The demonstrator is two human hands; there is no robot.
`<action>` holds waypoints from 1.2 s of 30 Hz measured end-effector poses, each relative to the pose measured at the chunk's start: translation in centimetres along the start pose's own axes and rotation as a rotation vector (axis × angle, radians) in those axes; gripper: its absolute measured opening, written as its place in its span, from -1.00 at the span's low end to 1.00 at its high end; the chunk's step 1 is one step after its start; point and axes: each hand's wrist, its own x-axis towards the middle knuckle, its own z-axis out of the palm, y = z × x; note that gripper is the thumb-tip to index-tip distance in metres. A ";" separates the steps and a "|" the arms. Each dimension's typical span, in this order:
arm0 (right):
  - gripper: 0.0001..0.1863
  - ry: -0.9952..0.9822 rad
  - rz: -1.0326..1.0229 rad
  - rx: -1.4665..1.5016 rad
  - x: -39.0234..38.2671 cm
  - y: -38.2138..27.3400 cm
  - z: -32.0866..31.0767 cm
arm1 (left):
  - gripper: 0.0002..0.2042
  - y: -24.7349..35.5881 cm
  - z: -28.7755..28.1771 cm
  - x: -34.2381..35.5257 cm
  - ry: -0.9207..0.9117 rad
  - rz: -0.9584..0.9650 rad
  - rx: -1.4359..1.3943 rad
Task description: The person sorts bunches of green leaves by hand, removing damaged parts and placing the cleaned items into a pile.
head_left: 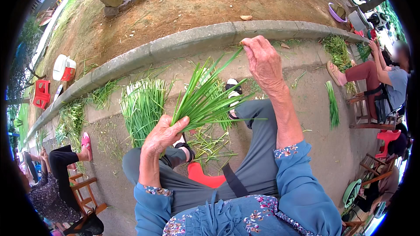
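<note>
My left hand point(164, 135) is closed round the lower part of a loose bunch of garlic chives point(203, 98), whose long flat green leaves fan up and to the right above my lap. Higher up, my right hand point(264, 65) pinches the tip of one long chive leaf, which looks yellowed at its end. A thick pile of chives point(142, 109) lies on the pavement left of the held bunch, pale stem ends away from me. More chives, partly hidden behind the bunch, lie between my feet. Loose chive scraps point(212, 146) are strewn in front of a red plastic piece point(203, 175) between my legs.
A concrete kerb point(192, 41) curves across ahead, with bare soil beyond. Seated people work at left and right. A narrow chive bundle point(332, 105) lies to the right. Beyond the kerb at left are a white-and-red bucket point(64, 67) and a red stool point(41, 94).
</note>
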 end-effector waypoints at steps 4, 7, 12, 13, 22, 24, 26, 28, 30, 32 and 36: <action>-0.87 -0.018 -0.029 -0.032 -0.2 0.3 0.1 | -0.57 0.2 0.0 -0.1 -0.014 0.010 -0.010; -0.90 -0.034 -0.026 -0.064 -0.3 0.3 0.2 | -0.57 0.2 -0.1 0.0 -0.016 0.012 0.003; -0.90 -0.031 0.101 -0.143 -1.0 -0.4 1.1 | -0.60 0.1 0.1 0.0 -0.027 0.007 -0.040; -0.89 0.009 0.216 -0.140 -0.9 -0.6 1.2 | -0.59 0.0 0.3 0.1 -0.024 0.010 -0.054; -0.87 -0.056 0.459 0.506 -0.5 -0.3 0.7 | -0.55 -0.1 0.1 -0.1 -0.023 0.018 -0.042; -0.81 -0.170 0.329 0.519 -0.3 -0.7 0.4 | -0.58 0.4 0.3 -0.3 -0.035 0.030 -0.043; -0.78 -0.146 0.117 0.470 -0.6 -0.4 1.2 | -0.58 0.5 0.3 -0.2 -0.054 0.030 -0.048; -0.81 -0.184 0.091 0.441 -0.7 -0.4 1.1 | -0.58 0.1 0.0 -0.2 -0.067 0.015 -0.063; -0.83 -0.187 0.083 0.424 -1.0 -0.1 1.3 | -0.58 0.0 0.0 -0.2 -0.072 0.018 -0.069; -0.85 -0.193 0.133 0.452 -1.1 -0.2 1.3 | -0.58 0.0 0.0 -0.2 -0.075 0.017 -0.067; -0.89 -0.239 0.182 0.433 -1.1 0.0 1.3 | -0.58 0.4 0.1 -0.3 -0.069 0.015 -0.041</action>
